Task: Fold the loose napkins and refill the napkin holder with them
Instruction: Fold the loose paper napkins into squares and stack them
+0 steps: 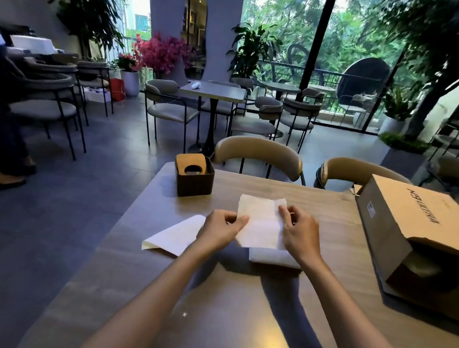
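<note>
A white napkin (260, 222) is held up a little above the wooden table (214, 295). My left hand (222, 227) pinches its left edge and my right hand (297, 233) pinches its right edge. Another white napkin (271, 257) lies flat beneath it, and a third napkin (173, 238) lies to the left, partly folded. The dark square napkin holder (194, 175) with a wooden lid stands at the table's far left corner, apart from both hands.
An open cardboard box (409, 230) lies on the table's right side. Two tan chairs (259, 155) stand across the table. More tables and chairs fill the room beyond, and a person stands at the far left.
</note>
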Motion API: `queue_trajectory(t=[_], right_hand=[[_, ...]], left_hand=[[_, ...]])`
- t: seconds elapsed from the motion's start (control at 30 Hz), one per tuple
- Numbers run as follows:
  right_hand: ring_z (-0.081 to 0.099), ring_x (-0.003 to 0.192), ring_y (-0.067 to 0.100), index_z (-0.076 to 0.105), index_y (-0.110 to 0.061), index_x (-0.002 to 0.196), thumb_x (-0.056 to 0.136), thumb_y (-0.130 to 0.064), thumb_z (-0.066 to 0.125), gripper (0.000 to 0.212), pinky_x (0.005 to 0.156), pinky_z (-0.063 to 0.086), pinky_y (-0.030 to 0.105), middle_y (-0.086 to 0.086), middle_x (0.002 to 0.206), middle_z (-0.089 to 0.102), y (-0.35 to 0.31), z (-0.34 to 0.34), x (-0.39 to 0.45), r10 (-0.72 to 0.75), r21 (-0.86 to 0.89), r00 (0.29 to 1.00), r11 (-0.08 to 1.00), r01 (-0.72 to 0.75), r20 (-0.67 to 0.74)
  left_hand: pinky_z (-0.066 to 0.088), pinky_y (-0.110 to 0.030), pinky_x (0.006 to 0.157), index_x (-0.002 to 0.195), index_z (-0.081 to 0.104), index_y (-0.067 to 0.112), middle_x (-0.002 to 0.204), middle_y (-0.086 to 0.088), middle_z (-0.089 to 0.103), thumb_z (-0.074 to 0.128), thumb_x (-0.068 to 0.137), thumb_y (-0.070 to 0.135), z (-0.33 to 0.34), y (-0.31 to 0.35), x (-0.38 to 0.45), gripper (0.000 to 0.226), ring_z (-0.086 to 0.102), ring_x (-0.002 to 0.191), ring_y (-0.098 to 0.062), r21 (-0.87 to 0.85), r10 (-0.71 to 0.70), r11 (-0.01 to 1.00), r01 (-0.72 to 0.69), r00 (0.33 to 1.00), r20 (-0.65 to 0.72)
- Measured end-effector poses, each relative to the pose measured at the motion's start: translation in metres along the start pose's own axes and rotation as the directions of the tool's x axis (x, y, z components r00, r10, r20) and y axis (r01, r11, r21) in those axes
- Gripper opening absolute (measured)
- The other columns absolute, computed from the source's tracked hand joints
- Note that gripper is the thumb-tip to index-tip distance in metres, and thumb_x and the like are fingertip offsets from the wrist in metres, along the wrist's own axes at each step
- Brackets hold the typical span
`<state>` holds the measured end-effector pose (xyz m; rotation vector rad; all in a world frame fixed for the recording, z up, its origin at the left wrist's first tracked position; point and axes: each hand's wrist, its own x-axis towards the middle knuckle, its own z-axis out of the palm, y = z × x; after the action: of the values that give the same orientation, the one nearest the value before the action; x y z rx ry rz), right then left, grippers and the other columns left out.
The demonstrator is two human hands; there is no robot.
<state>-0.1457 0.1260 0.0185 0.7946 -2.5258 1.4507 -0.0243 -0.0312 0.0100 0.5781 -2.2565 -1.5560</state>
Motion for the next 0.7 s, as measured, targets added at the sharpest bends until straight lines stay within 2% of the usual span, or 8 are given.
queue_trajectory(t=[0.1,0.13,0.2,0.27,0.33,0.5,0.63,0.7], right_hand=[[0.062,0.073,0.013,0.068,-0.022,0.085,0.102,-0.038,0.054,0.027,0.071,0.054,0.043,-0.006,0.076,0.067,0.024,-0.012,0.004,0.044,-0.071,0.999,0.996,-0.044,-0.002],[0.063,0.074,0.016,0.068,-0.021,0.085,0.101,-0.041,0.054,0.029,0.072,0.055,0.044,-0.006,0.076,0.067,0.031,-0.013,0.005,0.061,-0.094,0.998,0.994,-0.061,-0.002],[0.064,0.077,0.021,0.068,-0.020,0.084,0.099,-0.046,0.054,0.033,0.074,0.055,0.046,-0.005,0.078,0.068,0.043,-0.014,0.007,0.095,-0.126,0.995,0.988,-0.094,0.000],[0.063,0.081,0.023,0.067,-0.022,0.083,0.098,-0.049,0.053,0.034,0.075,0.055,0.044,-0.004,0.080,0.069,0.050,-0.015,0.007,0.113,-0.154,0.994,0.982,-0.111,0.008],[0.063,0.082,0.024,0.066,-0.022,0.083,0.098,-0.052,0.052,0.036,0.074,0.055,0.042,-0.004,0.081,0.069,0.054,-0.014,0.006,0.123,-0.173,0.992,0.978,-0.119,0.015],[0.061,0.078,0.026,0.060,-0.021,0.077,0.098,-0.051,0.053,0.037,0.063,0.043,0.032,-0.003,0.076,0.067,0.062,-0.011,0.007,0.126,-0.235,0.992,0.965,-0.118,0.021],[0.061,0.079,0.027,0.060,-0.021,0.082,0.097,-0.050,0.054,0.034,0.062,0.039,0.031,-0.001,0.078,0.068,0.065,-0.010,0.006,0.114,-0.280,0.993,0.954,-0.107,0.012],[0.061,0.079,0.025,0.059,-0.023,0.086,0.097,-0.050,0.054,0.030,0.062,0.040,0.031,-0.003,0.079,0.066,0.065,-0.010,0.005,0.115,-0.320,0.993,0.941,-0.108,0.004]], left_hand=[[0.049,-0.022,0.075,0.089,0.068,0.030,0.083,0.011,0.069,0.068,0.091,0.033,0.022,0.001,0.007,0.004,0.068,0.092,-0.016,-0.001,0.008,1.000,-0.008,1.000,-0.004],[0.047,-0.020,0.071,0.085,0.065,0.032,0.083,0.013,0.068,0.069,0.091,0.031,0.028,0.003,0.009,0.007,0.067,0.090,-0.015,-0.012,0.019,1.000,-0.019,0.999,-0.029],[0.049,-0.021,0.069,0.093,0.067,0.030,0.092,0.006,0.069,0.068,0.092,0.031,0.036,0.004,0.010,0.001,0.064,0.087,-0.010,0.041,-0.007,0.999,0.008,1.000,-0.029],[0.050,-0.022,0.070,0.121,0.067,0.022,0.097,0.002,0.066,0.066,0.093,0.033,0.040,0.001,0.012,0.030,0.062,0.090,-0.011,0.147,0.021,0.989,-0.019,1.000,-0.010],[0.050,-0.022,0.072,0.138,0.055,0.023,0.097,0.006,0.061,0.066,0.093,0.034,0.042,-0.002,0.013,0.047,0.060,0.092,-0.010,0.232,0.051,0.972,-0.049,0.999,-0.002],[0.055,-0.039,0.088,0.148,0.043,0.027,0.112,-0.001,0.069,0.065,0.091,0.041,0.047,-0.008,0.017,0.063,0.062,0.103,-0.016,0.404,0.106,0.910,-0.096,0.994,-0.001],[0.056,-0.041,0.086,0.150,0.039,0.030,0.105,0.000,0.070,0.064,0.088,0.049,0.050,-0.017,0.023,0.070,0.063,0.099,-0.019,0.481,0.121,0.871,-0.104,0.993,-0.004],[0.055,-0.039,0.087,0.151,0.036,0.029,0.111,-0.002,0.067,0.063,0.088,0.051,0.052,-0.020,0.025,0.072,0.062,0.102,-0.019,0.503,0.123,0.858,-0.101,0.992,-0.010]])
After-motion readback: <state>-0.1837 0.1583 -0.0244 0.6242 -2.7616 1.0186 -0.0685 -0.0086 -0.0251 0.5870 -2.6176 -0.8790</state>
